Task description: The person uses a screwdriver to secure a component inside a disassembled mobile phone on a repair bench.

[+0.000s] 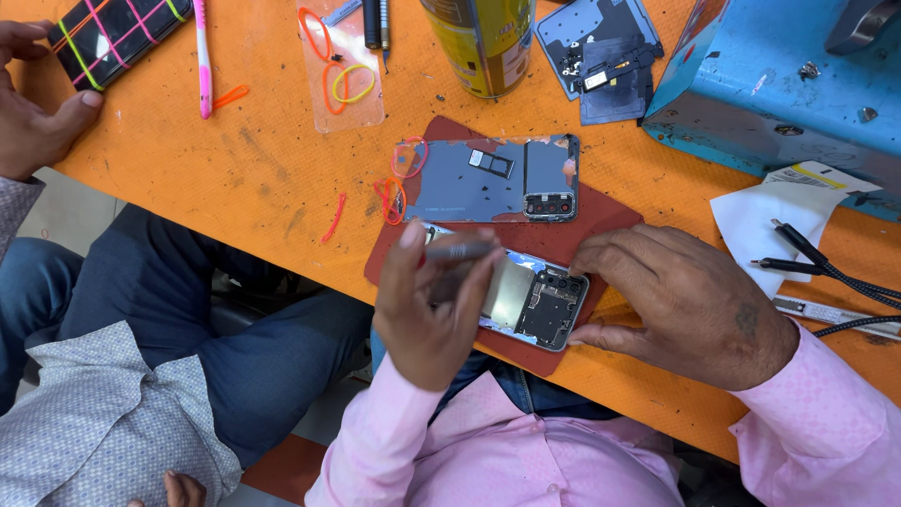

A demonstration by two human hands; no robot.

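An opened phone (540,305) with its back off lies on a dark red mat (601,221) at the near edge of the orange table (235,178); a metal shield and the camera module show. My left hand (427,310) is closed around a slim grey pen-like tool (460,252), held across the phone's left end. My right hand (680,300) rests on the phone's right end, fingertips pressing beside the camera module. The removed grey back cover (493,180) lies just beyond on the mat, with rubber bands (399,183) at its left edge.
Another person sits at left, one hand (33,117) beside a phone bound in coloured bands (108,33). A pink toothbrush (203,56), a yellow can (481,42), phone parts (601,56), a blue metal box (779,84), white paper (765,221) and black cables (826,268) lie around.
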